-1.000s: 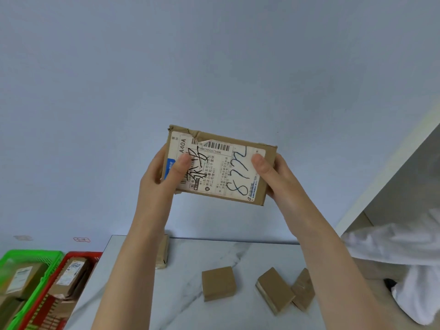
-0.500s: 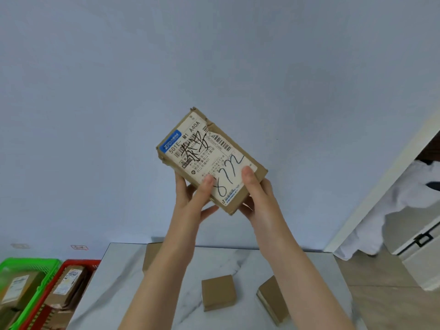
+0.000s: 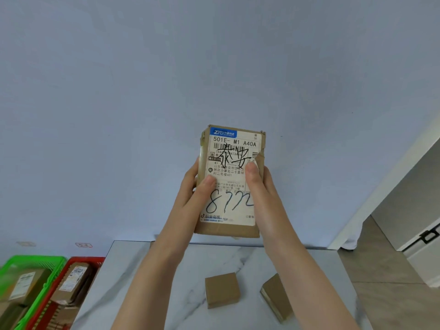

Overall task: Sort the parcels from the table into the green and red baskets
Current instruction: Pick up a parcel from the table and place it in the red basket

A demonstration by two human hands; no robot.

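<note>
Labelled cardboard parcel (image 3: 229, 182) held upright above surface (image 3: 309, 270), long axis vertical | fingers (image 3: 207, 184) of left hand (image 3: 190, 198) and right hand (image 3: 264, 194) clasped round its sides | green basket (image 3: 35, 259), red basket (image 3: 83, 259) at near left; left hand judged nearer.

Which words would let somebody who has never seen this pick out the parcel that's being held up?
Find the white marble table against the blue wall. Above it, the left hand and right hand hold one brown parcel upright. Unlike the bare box and tilted box on the table, it shows a white label with big handwriting.
</note>
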